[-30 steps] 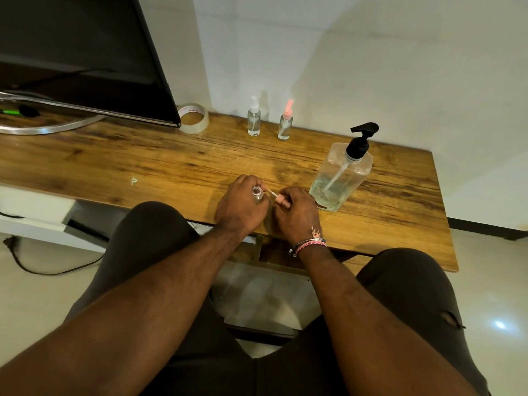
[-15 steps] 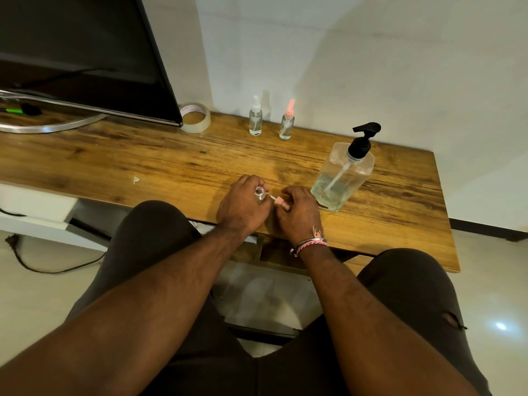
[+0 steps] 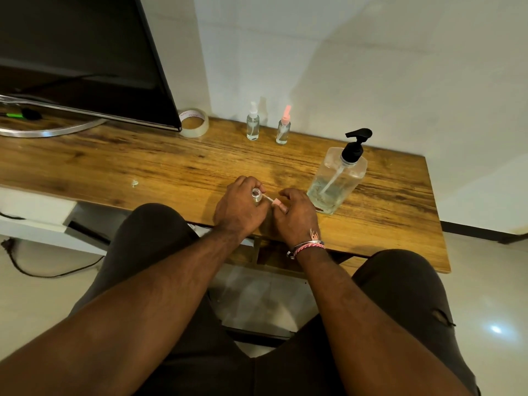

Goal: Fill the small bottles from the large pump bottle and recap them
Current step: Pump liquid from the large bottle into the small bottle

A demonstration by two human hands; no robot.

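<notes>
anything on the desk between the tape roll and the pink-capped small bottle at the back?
Yes, in the head view: one small bottle with a white spray cap stands upright between the tape roll and the pink-capped bottle, closer to the pink one. Otherwise bare wood.

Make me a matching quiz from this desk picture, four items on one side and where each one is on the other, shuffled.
Things:
1. open small bottle
2. pink spray cap
3. pump bottle
4. tape roll

Places:
A. beside the monitor's corner
B. held in the left hand
C. standing right of both hands
D. pinched in the right hand

Pairs: 1-B, 2-D, 3-C, 4-A
</notes>
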